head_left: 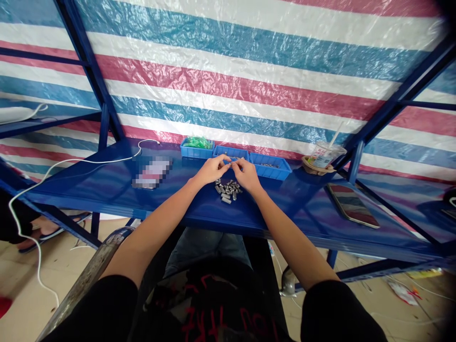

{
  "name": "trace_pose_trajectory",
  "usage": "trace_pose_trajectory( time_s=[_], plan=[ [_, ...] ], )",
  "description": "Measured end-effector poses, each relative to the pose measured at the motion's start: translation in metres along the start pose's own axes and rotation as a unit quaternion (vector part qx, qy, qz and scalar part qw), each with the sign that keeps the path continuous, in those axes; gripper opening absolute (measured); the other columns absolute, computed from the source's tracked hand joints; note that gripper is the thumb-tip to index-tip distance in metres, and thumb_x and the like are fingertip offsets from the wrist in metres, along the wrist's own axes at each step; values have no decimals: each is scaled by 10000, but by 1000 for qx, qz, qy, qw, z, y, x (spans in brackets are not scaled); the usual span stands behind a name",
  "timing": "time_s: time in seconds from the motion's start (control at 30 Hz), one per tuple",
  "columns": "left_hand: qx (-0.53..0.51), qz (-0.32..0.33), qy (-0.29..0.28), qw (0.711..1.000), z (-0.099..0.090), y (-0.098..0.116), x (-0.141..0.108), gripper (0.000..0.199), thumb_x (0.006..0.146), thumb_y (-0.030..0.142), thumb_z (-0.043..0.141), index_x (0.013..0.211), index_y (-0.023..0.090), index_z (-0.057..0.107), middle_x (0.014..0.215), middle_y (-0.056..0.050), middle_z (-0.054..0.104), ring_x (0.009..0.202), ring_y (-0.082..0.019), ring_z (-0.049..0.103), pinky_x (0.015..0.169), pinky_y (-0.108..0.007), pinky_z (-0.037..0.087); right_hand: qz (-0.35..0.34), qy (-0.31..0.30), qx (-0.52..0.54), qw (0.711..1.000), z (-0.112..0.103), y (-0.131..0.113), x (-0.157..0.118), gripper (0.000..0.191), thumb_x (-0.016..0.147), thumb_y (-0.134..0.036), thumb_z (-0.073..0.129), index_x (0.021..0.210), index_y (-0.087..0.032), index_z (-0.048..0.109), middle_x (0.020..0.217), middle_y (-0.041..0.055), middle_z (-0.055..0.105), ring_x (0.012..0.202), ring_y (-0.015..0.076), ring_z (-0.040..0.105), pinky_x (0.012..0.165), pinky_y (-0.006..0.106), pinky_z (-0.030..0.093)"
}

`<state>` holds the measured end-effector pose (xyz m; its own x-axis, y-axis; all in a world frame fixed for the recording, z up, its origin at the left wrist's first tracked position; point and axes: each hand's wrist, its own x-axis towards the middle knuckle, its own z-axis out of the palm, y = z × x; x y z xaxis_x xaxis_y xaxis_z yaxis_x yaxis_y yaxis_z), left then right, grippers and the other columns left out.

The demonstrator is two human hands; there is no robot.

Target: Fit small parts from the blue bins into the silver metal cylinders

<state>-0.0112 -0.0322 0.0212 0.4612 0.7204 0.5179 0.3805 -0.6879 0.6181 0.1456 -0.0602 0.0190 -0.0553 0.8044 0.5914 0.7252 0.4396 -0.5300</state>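
Observation:
My left hand [212, 170] and my right hand [245, 173] meet fingertip to fingertip over the front of the middle blue bin [239, 153]. The fingers of both are pinched together; whatever lies between them is too small to make out. Just below, on the blue table [199, 204], lies a loose pile of small metal pieces [228, 191], silvery and short. A blue bin [197, 152] on the left holds green plastic packets [197, 142]. In the right blue bin [270, 166] there are a few small pieces.
A phone-like blurred object [153, 173] lies on the left, near a white cable [89, 161]. On the right are a plastic cup with a straw [322, 154] in a cardboard holder [313, 167] and a dark-screened phone [352, 205]. Striped sheeting [228, 71] hangs behind.

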Motion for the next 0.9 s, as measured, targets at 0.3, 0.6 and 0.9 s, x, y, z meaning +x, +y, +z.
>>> trace_pose_trajectory(
  time_s=[0.3,0.6,0.9],
  plan=[
    [9,-27,-3,1000,0,-3,1,239,847,327,469,914,155,620,670,-16,644,609,-135,580,612,-246,424,5,-12,49,999,4,5,-2,184,790,-322,490,881,-186,576,662,4,585,612,149,521,632,288,422],
    [40,-48,-105,992,1,3,0,300,850,284,480,1042,146,664,889,-56,721,775,-162,651,724,-252,477,93,129,-124,980,-26,22,9,194,822,-272,431,835,-169,595,843,107,625,846,234,541,788,373,412],
    [214,48,-196,956,5,-1,5,242,817,249,489,890,207,716,943,-11,722,836,-157,639,740,-244,422,189,232,-175,938,-49,46,7,206,793,-279,461,866,-155,609,861,117,611,907,268,478,828,431,373]
  ],
)
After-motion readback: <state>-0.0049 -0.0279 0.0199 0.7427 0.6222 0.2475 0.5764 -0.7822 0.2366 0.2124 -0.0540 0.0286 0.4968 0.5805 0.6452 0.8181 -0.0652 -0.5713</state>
